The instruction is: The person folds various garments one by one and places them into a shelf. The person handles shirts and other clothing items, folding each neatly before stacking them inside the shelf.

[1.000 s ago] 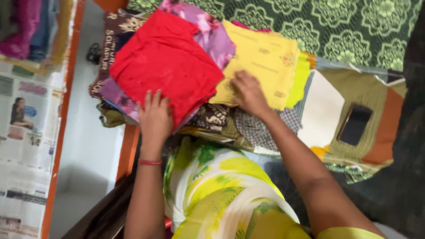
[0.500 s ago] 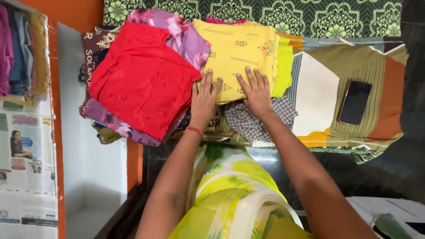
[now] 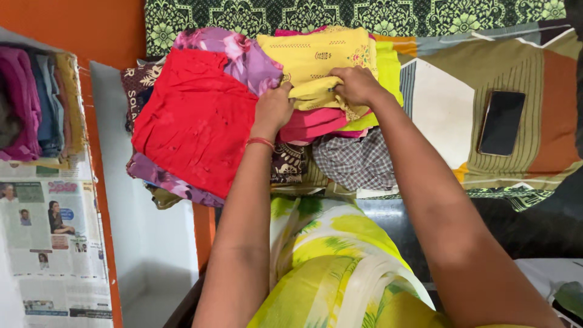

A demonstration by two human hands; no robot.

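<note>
Both hands gripping the near edge of a folded yellow garment.

The left hand (image 3: pixel 273 108) and right hand (image 3: pixel 357 85) clamp the yellow embroidered garment (image 3: pixel 316 58), lifting its edge off a pink cloth (image 3: pixel 313 124), apparently folded, beside the red garment (image 3: pixel 194 118) on the bedspread (image 3: pixel 534 152).

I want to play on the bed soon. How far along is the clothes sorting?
Done: a red folded cloth lies flat on its stack, over a purple floral one. In hand: the left hand and right hand both grip the near edge of the yellow embroidered garment, lifted off a pink cloth. Left: a loose checked cloth beneath.
</note>
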